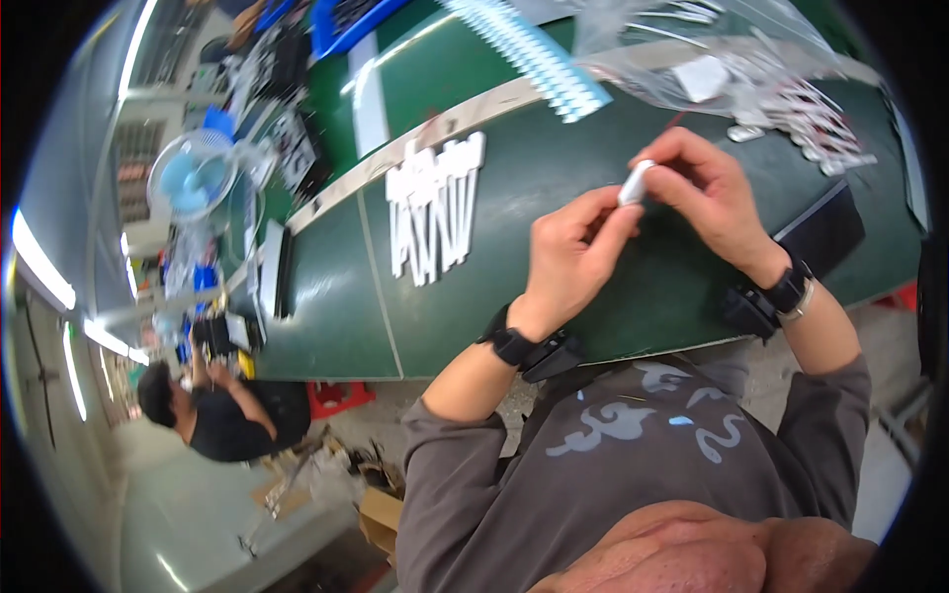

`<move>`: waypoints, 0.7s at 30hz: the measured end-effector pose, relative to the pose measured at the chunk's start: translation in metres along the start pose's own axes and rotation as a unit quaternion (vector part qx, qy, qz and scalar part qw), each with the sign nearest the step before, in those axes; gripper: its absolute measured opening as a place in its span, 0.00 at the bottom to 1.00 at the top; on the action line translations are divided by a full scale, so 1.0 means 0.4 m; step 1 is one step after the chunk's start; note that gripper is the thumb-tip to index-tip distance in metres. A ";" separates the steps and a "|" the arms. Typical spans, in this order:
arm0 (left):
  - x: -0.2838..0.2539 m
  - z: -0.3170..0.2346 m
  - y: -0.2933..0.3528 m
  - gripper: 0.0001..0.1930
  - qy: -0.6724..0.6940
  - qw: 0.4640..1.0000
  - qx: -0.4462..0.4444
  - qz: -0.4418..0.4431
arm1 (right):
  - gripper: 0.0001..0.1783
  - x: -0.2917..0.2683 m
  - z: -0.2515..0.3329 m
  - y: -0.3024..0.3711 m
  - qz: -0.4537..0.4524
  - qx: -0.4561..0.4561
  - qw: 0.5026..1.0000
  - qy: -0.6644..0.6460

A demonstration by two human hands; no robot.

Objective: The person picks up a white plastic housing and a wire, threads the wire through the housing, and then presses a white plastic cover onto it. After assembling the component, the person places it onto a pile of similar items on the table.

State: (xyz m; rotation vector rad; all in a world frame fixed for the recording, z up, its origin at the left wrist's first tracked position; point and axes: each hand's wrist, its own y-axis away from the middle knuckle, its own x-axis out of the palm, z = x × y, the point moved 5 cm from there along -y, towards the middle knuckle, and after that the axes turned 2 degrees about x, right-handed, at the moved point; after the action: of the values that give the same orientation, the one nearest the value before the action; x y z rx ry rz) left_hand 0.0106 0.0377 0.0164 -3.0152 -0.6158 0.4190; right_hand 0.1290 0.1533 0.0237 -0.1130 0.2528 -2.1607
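Note:
A small white plastic piece [635, 185] is pinched between both hands above the green table [514, 188]. The fingertips of my left hand [571, 255] grip its lower end. My right hand [714, 198] holds the upper end with thumb and forefinger, which cover part of it. To the left of my hands lies a group of white pieces with long thin stems [432, 203], side by side. More loose white parts [806, 124] are heaped beyond my right hand, partly beside a clear plastic bag [732, 59].
A dark flat object [822, 229] lies by my right wrist. Far across the table are a light-blue strip with rows of white parts [539, 61] and a blue bin [346, 25]. Another person [232, 415] sits at the left, near a fan [193, 176].

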 end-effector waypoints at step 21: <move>-0.448 0.076 0.009 0.11 -0.505 0.830 -0.014 -0.237 | 0.11 -0.004 -0.046 -0.005 0.039 0.243 0.954 -0.172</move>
State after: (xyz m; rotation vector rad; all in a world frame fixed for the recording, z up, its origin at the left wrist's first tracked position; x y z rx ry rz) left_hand -0.1547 -0.0361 0.0324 -2.2675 -1.3307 1.9554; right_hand 0.1248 0.1583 0.0060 -0.1888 -0.4674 -2.0202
